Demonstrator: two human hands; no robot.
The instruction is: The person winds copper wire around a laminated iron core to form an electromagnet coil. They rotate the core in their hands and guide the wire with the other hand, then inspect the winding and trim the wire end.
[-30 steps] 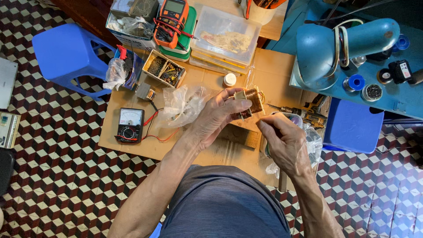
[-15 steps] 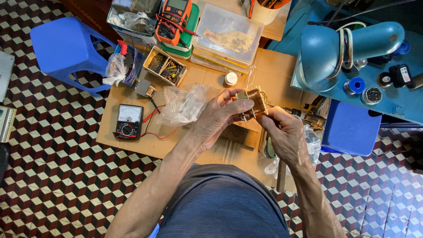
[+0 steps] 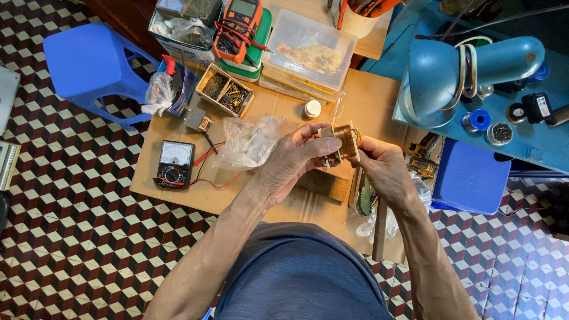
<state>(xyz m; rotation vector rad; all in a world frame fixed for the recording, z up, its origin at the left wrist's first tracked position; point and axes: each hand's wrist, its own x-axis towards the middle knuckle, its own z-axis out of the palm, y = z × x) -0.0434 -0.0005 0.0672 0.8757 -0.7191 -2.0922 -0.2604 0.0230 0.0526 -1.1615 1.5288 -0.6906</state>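
Head camera, looking straight down, shows both our hands meeting over a low cardboard-covered table (image 3: 178,195). Our left hand (image 3: 290,163) has its fingers wrapped around a small coil of copper wire on a pale bobbin (image 3: 342,141), thumb and fingertips clamped on its near side. Our right hand (image 3: 385,169) comes in from 4 o'clock, its fingers closed against the coil's right end; whether they pinch a wire there we cannot tell. The coil sits above the table's middle, held in the air between the two hands.

At 9 o'clock of the coil lies a crumpled clear plastic bag (image 3: 252,141), just beside our left hand. Further out at 9 o'clock rests an analog multimeter (image 3: 175,165) with red and black leads trailing toward the bag. At 10 o'clock stands a small open box of mixed metal parts (image 3: 225,96), and at 11 o'clock an orange digital meter (image 3: 237,24) lies on a green case. At 12 o'clock sits a clear lidded plastic container (image 3: 308,50), with a small white cap (image 3: 312,109) near it on the table. A blue plastic stool (image 3: 95,68) stands well apart at 10 o'clock on the patterned tile floor (image 3: 53,237). At 2 o'clock a blue desk lamp (image 3: 468,71) rests on a blue bench, and at 4 o'clock is a second blue stool (image 3: 471,178).
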